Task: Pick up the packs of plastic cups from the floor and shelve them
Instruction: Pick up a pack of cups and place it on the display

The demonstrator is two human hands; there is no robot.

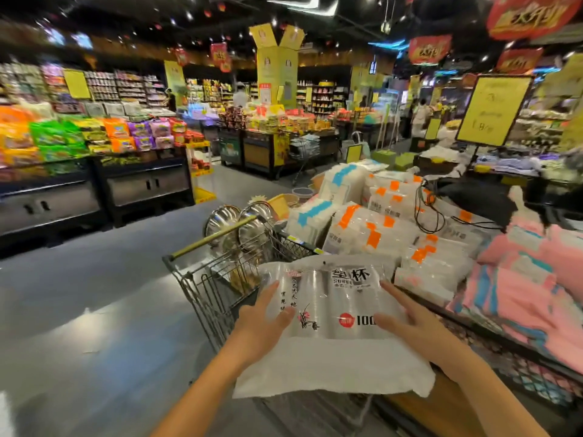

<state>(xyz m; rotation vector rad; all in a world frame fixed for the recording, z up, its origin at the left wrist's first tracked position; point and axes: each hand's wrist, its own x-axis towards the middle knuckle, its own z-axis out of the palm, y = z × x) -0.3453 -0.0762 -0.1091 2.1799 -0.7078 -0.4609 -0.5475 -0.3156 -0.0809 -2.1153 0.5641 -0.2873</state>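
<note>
I hold a clear pack of plastic cups [331, 310] with black lettering flat in front of me, above a shopping cart. My left hand [262, 320] grips its left edge and my right hand [407, 323] grips its right edge. Just beyond it, the display shelf [473, 329] carries several stacked packs of cups with orange labels [372, 234] and blue labels [315, 216]. The pack's lower part is plain white.
A metal shopping cart [214, 279] with steel pot lids [249, 228] stands directly ahead. Pink and blue packs [530, 279] lie on the right of the display. A black bag with cables [473, 197] rests on the stacks. Open grey floor [94, 294] spreads left.
</note>
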